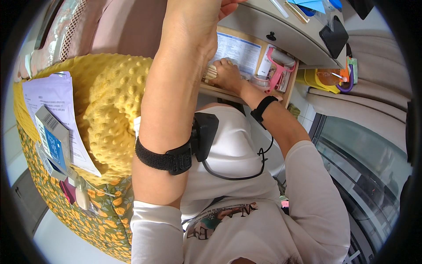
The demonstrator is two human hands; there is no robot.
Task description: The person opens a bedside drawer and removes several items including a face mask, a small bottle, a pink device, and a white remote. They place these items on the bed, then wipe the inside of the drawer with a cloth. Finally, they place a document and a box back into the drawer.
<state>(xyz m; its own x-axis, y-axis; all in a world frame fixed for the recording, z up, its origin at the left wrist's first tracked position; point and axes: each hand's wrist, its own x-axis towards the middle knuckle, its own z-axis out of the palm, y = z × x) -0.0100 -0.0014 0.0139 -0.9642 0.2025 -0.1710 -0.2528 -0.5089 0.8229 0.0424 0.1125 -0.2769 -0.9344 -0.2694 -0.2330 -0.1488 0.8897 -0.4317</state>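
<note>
My left forearm rises through the middle of the view, and my left hand (pixel 227 9) is mostly cut off by the upper edge. Only parts of its fingers show, so whether it holds anything is hidden. Inside an open drawer (pixel 285 97), my right hand (pixel 227 77) has its fingers curled over a beige ribbed thing (pixel 211 71), partly hidden by the left forearm. A printed white-and-blue sheet (pixel 239 50) lies in the drawer beyond that hand. To its right are a small clear round container (pixel 259 81) and a pink plastic frame-like item (pixel 278 75).
Above the drawer is a closed drawer front with a black knob (pixel 271 36); a black phone-like slab (pixel 332 37) overhangs the top. At left, a yellow dimpled cushion (pixel 110 97) bears a paper sheet (pixel 81 132) and boxes (pixel 53 143). A yellow container (pixel 321 79) stands right.
</note>
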